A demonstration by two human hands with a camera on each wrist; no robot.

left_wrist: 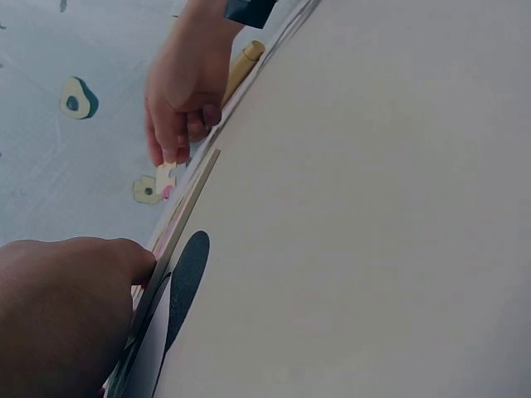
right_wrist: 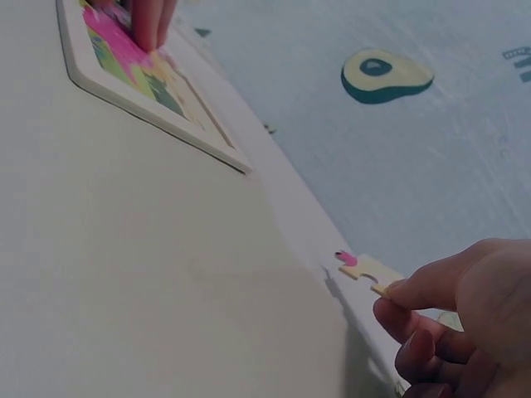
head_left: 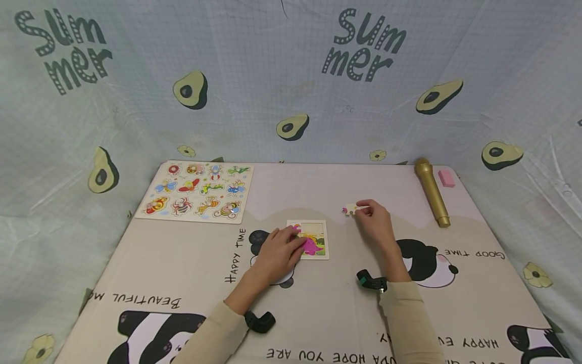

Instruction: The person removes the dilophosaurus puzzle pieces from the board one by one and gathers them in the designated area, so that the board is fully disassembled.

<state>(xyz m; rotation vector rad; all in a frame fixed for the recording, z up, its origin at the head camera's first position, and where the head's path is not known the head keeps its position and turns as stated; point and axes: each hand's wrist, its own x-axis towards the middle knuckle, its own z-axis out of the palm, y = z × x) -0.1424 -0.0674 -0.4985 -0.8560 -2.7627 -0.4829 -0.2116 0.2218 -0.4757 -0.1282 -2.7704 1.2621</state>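
A small jigsaw puzzle board [head_left: 321, 253] with a pale raised frame and a pink dinosaur picture lies on the table in the head view. Over its left part is my left hand [head_left: 279, 253], fingertips resting on the picture and hiding some of it. Its thumb lies by the board's edge in the left wrist view. To the right, my right hand [head_left: 375, 222] pinches a jigsaw piece [right_wrist: 365, 269] by one end, between thumb and forefinger. That piece is pale with a pink patch and a rounded notch. It is held above the table, apart from the board.
A sticker-like board of colourful insects [head_left: 195, 194] lies at the back left. At the back right are a gold microphone [head_left: 432, 192] and a pink block [head_left: 446, 178]. The tablecloth [head_left: 191, 263] bears printed pandas and words. A patterned cloth wall [head_left: 254, 65] stands behind.
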